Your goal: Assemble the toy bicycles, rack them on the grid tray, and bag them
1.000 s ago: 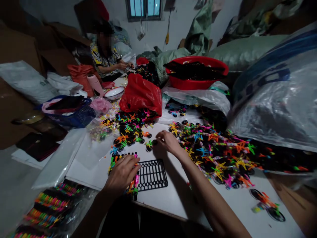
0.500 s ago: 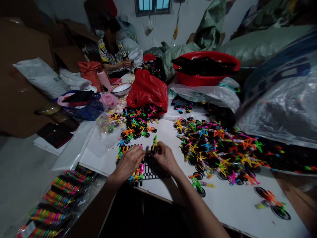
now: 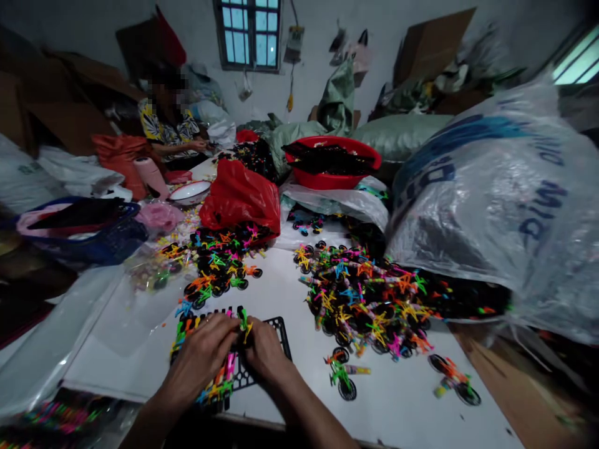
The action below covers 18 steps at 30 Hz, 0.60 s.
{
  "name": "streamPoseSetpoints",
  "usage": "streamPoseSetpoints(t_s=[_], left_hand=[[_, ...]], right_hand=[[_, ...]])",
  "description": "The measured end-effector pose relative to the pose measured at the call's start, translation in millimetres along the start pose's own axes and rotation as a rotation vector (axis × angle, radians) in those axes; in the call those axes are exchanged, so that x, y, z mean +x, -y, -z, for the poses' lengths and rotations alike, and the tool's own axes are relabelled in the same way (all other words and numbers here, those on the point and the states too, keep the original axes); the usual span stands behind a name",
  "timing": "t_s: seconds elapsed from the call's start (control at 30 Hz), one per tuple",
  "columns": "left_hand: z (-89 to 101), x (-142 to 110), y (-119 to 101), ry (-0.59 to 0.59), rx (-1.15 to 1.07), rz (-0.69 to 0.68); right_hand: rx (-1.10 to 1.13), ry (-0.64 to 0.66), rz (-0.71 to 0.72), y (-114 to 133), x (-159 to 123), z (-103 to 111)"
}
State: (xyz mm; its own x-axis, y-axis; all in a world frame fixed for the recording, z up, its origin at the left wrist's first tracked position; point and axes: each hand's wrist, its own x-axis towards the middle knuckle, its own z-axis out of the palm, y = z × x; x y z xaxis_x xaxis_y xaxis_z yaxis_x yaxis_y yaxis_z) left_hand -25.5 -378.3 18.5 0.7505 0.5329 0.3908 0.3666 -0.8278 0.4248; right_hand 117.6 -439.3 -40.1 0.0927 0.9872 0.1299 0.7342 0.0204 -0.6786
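A small toy bicycle (image 3: 244, 325) with green and yellow parts stands up between my two hands. My right hand (image 3: 267, 352) is closed on it, fingers bent around its near side. My left hand (image 3: 206, 350) meets it from the other side, its thumb and fingertips pinched against the bike; the exact contact is partly hidden. Beneath both hands lies a black grid tray (image 3: 283, 340). Rows of colourful toy bicycles (image 3: 224, 374) fill its left part, and bare black mesh shows at the right.
A large heap of toy bicycles (image 3: 365, 293) spreads to the right, and a smaller pile (image 3: 219, 265) lies behind the tray. Loose bikes lie near the front right. A red bag (image 3: 241, 196), a red basin (image 3: 327, 178) and a blue basket (image 3: 105, 243) stand farther back. Another person (image 3: 171, 131) sits at back left.
My view has turned right and upward, so the scene sits lower and farther left. My left fingertips have come up against the toy bicycle that my right hand holds.
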Motion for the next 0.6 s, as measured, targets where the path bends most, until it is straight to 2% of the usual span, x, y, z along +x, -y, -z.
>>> streamPoseSetpoints(t_s=[0.13,0.2,0.27,0.33,0.4,0.47,0.5,0.6], left_hand=[[-1.1,3,2,0.024,-0.031,-0.035],[-1.2,5,1,0.023,-0.023,-0.035],[-2.1,7,0,0.013,-0.012,-0.056],[-3.2,7,0,-0.011,-0.004,-0.086],[-3.8,6,0,-0.034,0.005,-0.123],[-3.3,5,-1,-0.056,0.015,-0.152],[-2.7,5,-2,-0.068,0.020,-0.163],[0.2,7,-3,-0.104,0.033,-0.177]], right_hand=[[-0.154,0.044,-0.007,5,2,-4],[-0.159,0.050,-0.007,4,3,-4],[-0.090,0.107,0.022,0,6,5],[-0.003,0.209,0.078,-7,12,29],[-0.096,0.251,0.042,-16,25,66],[-0.457,0.160,-0.185,-27,46,106],[-0.571,0.098,-0.275,-33,59,124],[-0.743,0.013,-0.428,-51,94,155]])
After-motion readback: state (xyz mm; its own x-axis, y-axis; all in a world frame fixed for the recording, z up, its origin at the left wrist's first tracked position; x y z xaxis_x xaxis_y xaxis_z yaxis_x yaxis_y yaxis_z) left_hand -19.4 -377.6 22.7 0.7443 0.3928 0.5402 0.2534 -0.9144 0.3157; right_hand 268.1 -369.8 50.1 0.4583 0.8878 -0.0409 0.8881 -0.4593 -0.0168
